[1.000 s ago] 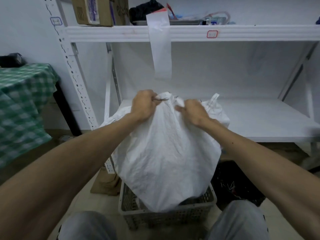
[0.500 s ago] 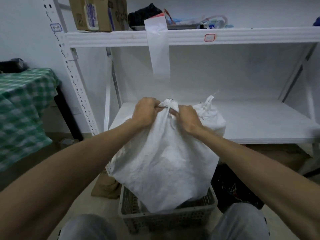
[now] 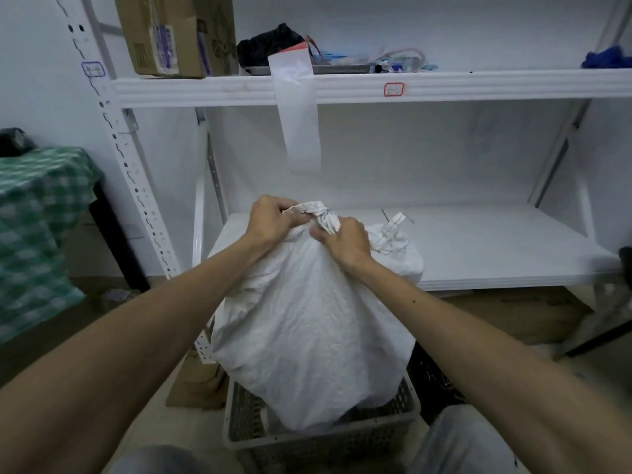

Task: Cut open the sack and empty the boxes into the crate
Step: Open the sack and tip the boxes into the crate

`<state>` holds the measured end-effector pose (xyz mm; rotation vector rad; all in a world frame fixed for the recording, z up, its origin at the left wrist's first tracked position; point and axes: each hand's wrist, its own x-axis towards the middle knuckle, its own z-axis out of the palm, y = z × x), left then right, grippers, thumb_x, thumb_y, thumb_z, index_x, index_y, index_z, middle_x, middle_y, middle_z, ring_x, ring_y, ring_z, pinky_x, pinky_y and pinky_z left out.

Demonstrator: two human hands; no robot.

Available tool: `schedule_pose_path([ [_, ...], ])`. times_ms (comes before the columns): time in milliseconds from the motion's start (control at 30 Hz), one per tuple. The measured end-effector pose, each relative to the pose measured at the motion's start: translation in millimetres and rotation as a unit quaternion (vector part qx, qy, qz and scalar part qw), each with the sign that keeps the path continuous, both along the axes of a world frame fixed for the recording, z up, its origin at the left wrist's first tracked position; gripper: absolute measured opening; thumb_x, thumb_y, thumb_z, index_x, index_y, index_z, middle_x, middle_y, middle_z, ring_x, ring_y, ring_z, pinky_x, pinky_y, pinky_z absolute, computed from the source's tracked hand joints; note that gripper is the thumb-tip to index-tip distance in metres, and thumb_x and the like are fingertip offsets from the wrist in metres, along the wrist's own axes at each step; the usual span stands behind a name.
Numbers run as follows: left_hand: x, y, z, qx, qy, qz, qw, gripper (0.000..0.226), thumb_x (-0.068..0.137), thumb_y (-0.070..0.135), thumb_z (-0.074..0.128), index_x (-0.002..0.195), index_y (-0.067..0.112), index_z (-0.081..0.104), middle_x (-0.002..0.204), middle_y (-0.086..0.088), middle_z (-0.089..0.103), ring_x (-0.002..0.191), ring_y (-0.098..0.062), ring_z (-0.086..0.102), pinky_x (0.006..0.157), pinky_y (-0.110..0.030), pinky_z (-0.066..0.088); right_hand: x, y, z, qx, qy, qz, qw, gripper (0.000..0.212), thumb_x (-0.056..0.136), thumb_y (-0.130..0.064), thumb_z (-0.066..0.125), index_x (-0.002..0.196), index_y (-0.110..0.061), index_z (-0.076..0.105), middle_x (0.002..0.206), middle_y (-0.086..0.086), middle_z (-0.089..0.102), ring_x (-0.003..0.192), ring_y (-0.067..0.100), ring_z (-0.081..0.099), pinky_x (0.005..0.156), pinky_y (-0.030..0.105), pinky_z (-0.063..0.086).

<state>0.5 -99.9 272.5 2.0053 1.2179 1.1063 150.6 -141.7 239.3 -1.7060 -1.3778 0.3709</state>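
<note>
A person stands over a grey perforated plastic crate point(image 3: 342, 443) on the floor, with both bare arms reaching forward. A large white woven sack point(image 3: 307, 323), full and wrinkled, is held upright with its bottom resting inside the crate and its upper part in front of the lower board of a white metal shelving unit point(image 3: 478, 248). The sack's neck is gathered into a twisted knot point(image 3: 323, 213) at the top.

The left hand point(image 3: 270, 222) is closed in a fist around the bunched fabric just left of the knot, fingers curled tight over it. The right hand point(image 3: 345, 242) grips the neck just below and right of the knot, with fingers wrapped into the cloth; how far its thumb closes cannot be seen. The two hands are close together, with the knot between them.

Behind the right hand, a second white sack point(image 3: 396, 244) with a tied top sits on the lower shelf board, touching or just beside the held one; which, cannot be told.

On the upper shelf stands a brown cardboard box point(image 3: 164, 35), and a strip of clear plastic point(image 3: 297, 114) hangs down from that shelf edge. A green checked cloth point(image 3: 34, 227) covers a table at the left. No boxes are visible in the crate.
</note>
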Motion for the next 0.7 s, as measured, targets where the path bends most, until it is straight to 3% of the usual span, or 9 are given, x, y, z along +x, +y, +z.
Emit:
schedule_pose_path([
  [67, -8, 4, 14, -0.028, 0.002, 0.008, 1.000, 0.027, 0.076, 0.041, 0.079, 0.084, 0.015, 0.078, 0.073, 0.004, 0.070, 0.067, -0.004, 0.058, 0.066, -0.026, 0.045, 5, 4, 17, 0.056, 0.112, -0.039, 0.991, 0.027, 0.082, -0.039, 0.070, 0.084, -0.013, 0.068, 0.085, 0.007, 0.069, 0.082, 0.027, 0.062, 0.068, 0.031, 0.042],
  [133, -19, 5, 17, -0.034, 0.187, 0.045, 0.981, 0.052, 0.068, 0.062, 0.077, 0.097, 0.018, 0.074, 0.091, 0.004, 0.070, 0.084, -0.013, 0.064, 0.075, -0.029, 0.049, 6, 5, 24, 0.073, 0.164, -0.061, 0.982, 0.026, 0.085, -0.034, 0.069, 0.084, -0.009, 0.067, 0.084, 0.008, 0.068, 0.083, 0.028, 0.064, 0.070, 0.035, 0.044],
  [200, -32, -5, 5, -0.097, 0.317, 0.049, 0.942, 0.077, 0.061, 0.073, 0.074, 0.116, 0.021, 0.065, 0.112, 0.001, 0.065, 0.103, -0.023, 0.063, 0.090, -0.033, 0.051, -3, 4, 19, 0.043, 0.109, -0.012, 0.993, 0.029, 0.085, -0.032, 0.070, 0.086, -0.003, 0.069, 0.089, 0.013, 0.071, 0.086, 0.031, 0.066, 0.072, 0.039, 0.048],
  [267, -38, -10, -13, -0.173, 0.240, 0.027, 0.955, 0.071, 0.066, 0.064, 0.077, 0.116, 0.015, 0.066, 0.112, -0.003, 0.067, 0.098, -0.025, 0.065, 0.088, -0.037, 0.054, -11, 5, 20, 0.040, 0.135, 0.003, 0.990, 0.026, 0.082, -0.026, 0.072, 0.085, -0.001, 0.071, 0.086, 0.011, 0.070, 0.086, 0.032, 0.067, 0.072, 0.040, 0.050],
  [333, -40, -10, -18, -0.175, 0.090, 0.036, 0.980, 0.049, 0.075, 0.050, 0.078, 0.098, 0.007, 0.072, 0.096, -0.008, 0.072, 0.086, -0.025, 0.069, 0.075, -0.036, 0.055, -13, 7, 24, 0.051, 0.146, -0.006, 0.988, 0.023, 0.083, -0.027, 0.071, 0.082, -0.003, 0.069, 0.082, 0.011, 0.068, 0.081, 0.030, 0.065, 0.068, 0.038, 0.047],
  [400, -46, -10, -12, -0.164, 0.018, 0.048, 0.985, 0.035, 0.080, 0.042, 0.077, 0.078, 0.007, 0.070, 0.079, -0.007, 0.069, 0.076, -0.023, 0.066, 0.061, -0.030, 0.049, -14, 9, 25, 0.039, 0.109, 0.010, 0.993, 0.019, 0.083, -0.028, 0.071, 0.077, -0.010, 0.066, 0.079, 0.009, 0.065, 0.076, 0.024, 0.061, 0.065, 0.034, 0.042],
  [500, -52, -17, -5, -0.185, 0.066, -0.009, 0.981, 0.027, 0.077, 0.042, 0.080, 0.094, 0.024, 0.067, 0.088, 0.006, 0.067, 0.081, -0.012, 0.064, 0.064, -0.022, 0.047, -13, 10, 29, 0.060, 0.183, -0.027, 0.981, 0.017, 0.081, -0.024, 0.074, 0.084, -0.008, 0.069, 0.083, 0.004, 0.065, 0.083, 0.025, 0.065, 0.068, 0.031, 0.044],
  [600, -40, -22, -25, -0.188, 0.145, -0.030, 0.971, 0.064, 0.063, 0.049, 0.087, 0.117, 0.026, 0.061, 0.108, 0.009, 0.065, 0.098, -0.013, 0.062, 0.084, -0.028, 0.051, -23, 15, 43, 0.053, 0.135, 0.039, 0.989, 0.017, 0.082, -0.025, 0.072, 0.086, -0.009, 0.070, 0.086, 0.006, 0.068, 0.082, 0.023, 0.065, 0.069, 0.031, 0.047],
  [700, -24, -19, -54, -0.132, 0.048, 0.043, 0.989, 0.054, 0.064, 0.043, 0.088, 0.104, 0.013, 0.070, 0.101, -0.001, 0.072, 0.093, -0.019, 0.067, 0.082, -0.034, 0.055, -32, 13, 36, 0.019, 0.118, 0.085, 0.989, 0.018, 0.081, -0.028, 0.073, 0.089, -0.012, 0.071, 0.091, 0.007, 0.072, 0.086, 0.021, 0.067, 0.076, 0.035, 0.054],
])
